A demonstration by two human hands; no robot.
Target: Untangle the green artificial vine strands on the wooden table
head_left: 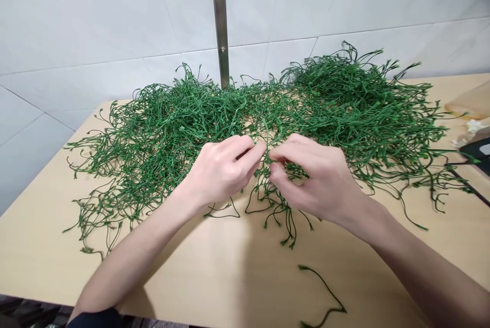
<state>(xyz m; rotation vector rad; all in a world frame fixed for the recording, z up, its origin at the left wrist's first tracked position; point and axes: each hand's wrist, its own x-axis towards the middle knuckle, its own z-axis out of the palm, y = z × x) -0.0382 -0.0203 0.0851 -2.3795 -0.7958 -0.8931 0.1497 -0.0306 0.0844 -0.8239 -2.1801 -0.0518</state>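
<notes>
A wide heap of thin green plastic stems (214,114) lies across the back of a light wooden table (237,277), piled higher at the right (356,93). My left hand (220,170) and my right hand (314,177) meet at the heap's front edge. Both pinch a small branched bunch of green stems (273,200) between thumb and fingers, its ends hanging down onto the table. The fingertips of the two hands nearly touch.
One loose green stem (325,292) lies near the table's front edge. A metal bracket (221,27) runs up the white tiled wall behind. At the far right sit a brown bag (472,101), white scraps (472,126) and a dark object (478,154).
</notes>
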